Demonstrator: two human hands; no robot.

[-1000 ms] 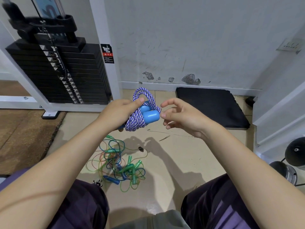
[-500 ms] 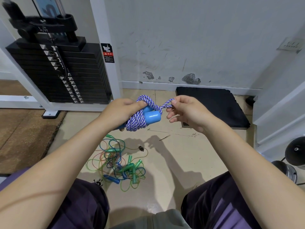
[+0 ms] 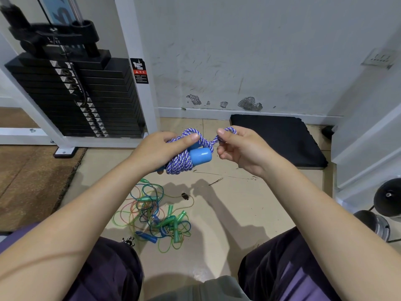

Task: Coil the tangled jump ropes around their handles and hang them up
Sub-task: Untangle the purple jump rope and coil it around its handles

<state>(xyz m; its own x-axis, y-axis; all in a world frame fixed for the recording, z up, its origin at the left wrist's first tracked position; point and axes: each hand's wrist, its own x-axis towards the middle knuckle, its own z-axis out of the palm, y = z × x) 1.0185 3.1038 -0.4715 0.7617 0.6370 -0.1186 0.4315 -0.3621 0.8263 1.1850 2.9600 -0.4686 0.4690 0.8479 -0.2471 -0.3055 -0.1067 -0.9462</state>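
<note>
Above the tiled floor [image 3: 249, 213], between our knees, we hold the blue-and-white braided jump rope [image 3: 180, 161], coiled round its blue handles [image 3: 200, 157]. Our left hand [image 3: 160, 148] grips the bundle, fingers curled round it and the thumb pressing across the top of the coils. Our right hand [image 3: 240, 148] pinches a short loop of the same rope just beside the bundle, thumb and forefinger closed on it, the other fingers loosely curled. Below our hands lies a tangled heap of thin jump ropes [image 3: 156, 218], green, blue and orange, with green and blue handles, well apart from the bundle. A black weight stack [image 3: 86, 98] in a white frame stands to the left against the scuffed wall [image 3: 238, 51]. A black foam mat [image 3: 280, 140] lies behind our right hand, and a brown mat [image 3: 28, 177] covers the floor at left.
</note>
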